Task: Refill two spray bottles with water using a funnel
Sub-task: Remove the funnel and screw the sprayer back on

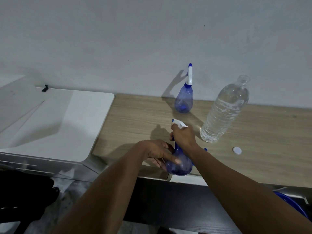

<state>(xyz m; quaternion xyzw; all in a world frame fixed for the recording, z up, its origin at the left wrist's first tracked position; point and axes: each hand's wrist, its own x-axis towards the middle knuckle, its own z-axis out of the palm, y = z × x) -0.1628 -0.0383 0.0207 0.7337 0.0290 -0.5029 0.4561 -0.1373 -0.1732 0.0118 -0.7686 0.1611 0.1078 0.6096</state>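
Both grips on the near spray bottle (180,168) at the front edge of the table (135,112).
Left grip (160,154) wraps the blue bulb body, thumb across the front. Right grip (182,135) curls round the neck under the white trigger head. The bottle is upright; can't tell if its base rests on the table. The second spray bottle (184,100) stands upright at the wall, well apart. An uncapped water bottle (224,112), mostly full, stands right of it. A white cap (236,150) lies flat near the right forearm.
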